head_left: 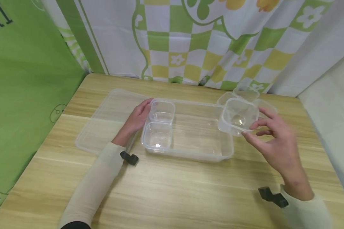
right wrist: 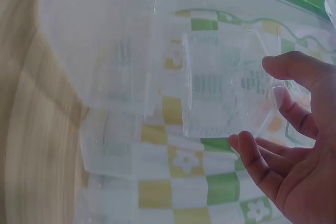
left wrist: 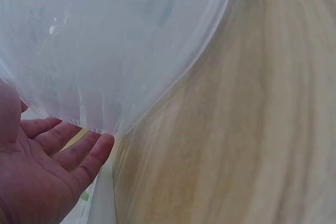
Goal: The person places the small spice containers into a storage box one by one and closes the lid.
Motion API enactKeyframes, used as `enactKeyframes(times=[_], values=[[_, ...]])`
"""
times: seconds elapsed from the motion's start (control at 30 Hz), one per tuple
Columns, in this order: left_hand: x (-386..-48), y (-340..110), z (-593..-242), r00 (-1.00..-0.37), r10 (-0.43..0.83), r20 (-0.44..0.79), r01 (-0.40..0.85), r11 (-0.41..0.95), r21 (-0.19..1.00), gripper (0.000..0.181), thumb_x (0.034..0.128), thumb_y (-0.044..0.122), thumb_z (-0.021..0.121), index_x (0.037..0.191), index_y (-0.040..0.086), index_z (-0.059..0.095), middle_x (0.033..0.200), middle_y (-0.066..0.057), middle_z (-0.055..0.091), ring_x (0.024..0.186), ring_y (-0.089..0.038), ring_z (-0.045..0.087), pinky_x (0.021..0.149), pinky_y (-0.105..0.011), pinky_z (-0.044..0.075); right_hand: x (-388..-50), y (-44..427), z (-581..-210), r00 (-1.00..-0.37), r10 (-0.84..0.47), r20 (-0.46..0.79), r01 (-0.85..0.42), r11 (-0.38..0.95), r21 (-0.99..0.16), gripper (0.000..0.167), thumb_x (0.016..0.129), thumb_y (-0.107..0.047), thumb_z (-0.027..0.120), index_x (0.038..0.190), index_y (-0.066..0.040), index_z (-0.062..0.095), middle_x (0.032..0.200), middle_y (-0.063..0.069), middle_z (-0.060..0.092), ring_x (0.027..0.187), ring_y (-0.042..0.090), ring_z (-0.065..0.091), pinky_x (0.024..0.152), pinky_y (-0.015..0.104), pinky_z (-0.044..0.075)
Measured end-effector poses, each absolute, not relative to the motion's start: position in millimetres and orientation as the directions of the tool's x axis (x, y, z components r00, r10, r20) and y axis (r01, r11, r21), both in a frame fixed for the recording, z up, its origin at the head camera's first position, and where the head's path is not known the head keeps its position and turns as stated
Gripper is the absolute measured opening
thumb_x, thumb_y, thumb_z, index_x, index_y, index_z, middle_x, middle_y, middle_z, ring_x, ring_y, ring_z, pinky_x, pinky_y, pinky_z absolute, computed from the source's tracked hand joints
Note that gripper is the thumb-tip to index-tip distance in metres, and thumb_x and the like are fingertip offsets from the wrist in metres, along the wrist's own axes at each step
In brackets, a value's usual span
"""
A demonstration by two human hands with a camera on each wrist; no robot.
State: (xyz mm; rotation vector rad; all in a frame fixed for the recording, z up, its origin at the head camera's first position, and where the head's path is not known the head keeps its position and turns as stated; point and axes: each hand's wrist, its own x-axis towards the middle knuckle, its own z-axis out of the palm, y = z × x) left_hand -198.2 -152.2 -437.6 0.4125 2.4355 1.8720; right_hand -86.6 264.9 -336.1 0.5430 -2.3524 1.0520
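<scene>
A large clear plastic box (head_left: 195, 130) lies on the table, with two small clear containers (head_left: 162, 111) standing one behind the other at its left end. My left hand (head_left: 139, 117) touches the box's left side near the back corner; in the left wrist view the fingers (left wrist: 100, 153) lie against its wall. My right hand (head_left: 278, 140) pinches a small clear container (head_left: 238, 116) by its rim, holding it tilted above the box's right end. In the right wrist view, thumb and fingers are at one end of this container (right wrist: 215, 87).
A large clear flat lid (head_left: 100, 121) lies to the left of the box, partly under my left forearm. Several small clear pieces (head_left: 246, 92) are at the back right, behind the held container. A checkered curtain (head_left: 180, 41) hangs along the table's back edge.
</scene>
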Motion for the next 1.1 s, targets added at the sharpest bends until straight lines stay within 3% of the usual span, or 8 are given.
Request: enactKeyframes(times=[0.07, 0.3, 0.63, 1.1], values=[[-198.3, -151.6, -436.9, -0.965, 0.229, 0.127, 0.182, 0.236, 0.954, 0.045, 0.1134, 0.021, 0.036, 0.151, -0.003, 0.045, 0.141, -0.026, 0.056, 0.125, -0.040, 0.056, 0.111, -0.049, 0.041, -87.2, 258.4, -336.8, -0.790, -0.176, 0.588, -0.549, 0.631, -0.548, 0.036, 0.060, 0.021, 0.089, 0.082, 0.001, 0.068, 0.138, 0.017, 0.062, 0.115, 0.003, 0.060, 0.070, 0.007, 0.050], [-197.6, -151.4, -436.8, -0.967, 0.225, 0.122, 0.178, 0.247, 0.953, 0.046, 0.1135, 0.022, 0.036, 0.152, -0.002, 0.045, 0.138, -0.026, 0.057, 0.123, -0.039, 0.057, 0.110, -0.049, 0.042, -87.2, 236.5, -341.6, -0.784, -0.237, 0.573, -0.574, 0.629, -0.525, 0.031, 0.066, 0.007, 0.091, 0.082, -0.005, 0.067, 0.141, 0.015, 0.060, 0.121, 0.040, 0.060, 0.073, 0.008, 0.049], [-197.2, -151.5, -437.7, -0.967, 0.227, 0.119, 0.175, 0.246, 0.953, 0.047, 0.1136, 0.021, 0.035, 0.153, -0.003, 0.043, 0.143, -0.025, 0.055, 0.127, -0.037, 0.055, 0.112, -0.047, 0.040, -85.0, 214.8, -356.2, -0.787, -0.276, 0.551, -0.587, 0.610, -0.533, 0.031, 0.069, 0.004, 0.091, 0.083, -0.008, 0.066, 0.142, 0.017, 0.059, 0.119, 0.039, 0.061, 0.072, 0.011, 0.051], [-197.0, -152.1, -435.6, -0.966, 0.235, 0.104, 0.163, 0.245, 0.956, 0.047, 0.1136, 0.025, 0.037, 0.153, 0.000, 0.044, 0.132, -0.025, 0.059, 0.117, -0.038, 0.059, 0.107, -0.049, 0.044, -87.6, 193.5, -372.2, -0.805, -0.328, 0.494, -0.587, 0.562, -0.583, 0.029, 0.074, 0.003, 0.091, 0.085, -0.007, 0.066, 0.144, 0.017, 0.057, 0.113, 0.036, 0.066, 0.069, 0.025, 0.059]])
